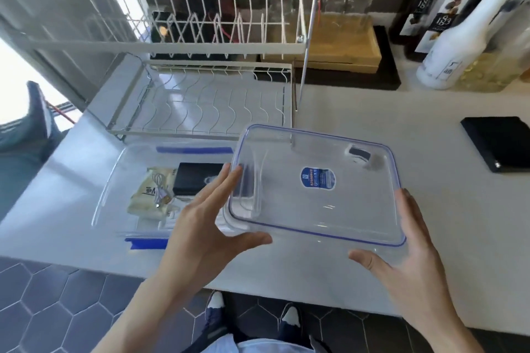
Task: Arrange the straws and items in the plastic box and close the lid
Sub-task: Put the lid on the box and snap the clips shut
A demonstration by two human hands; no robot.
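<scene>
I see my left hand [200,226] and right hand [413,255] bare, forearms uncovered with no sleeves showing. Below, a pale light-blue garment [258,347] covers my front, and my dark navy shoes [213,315] have white toe caps.
</scene>
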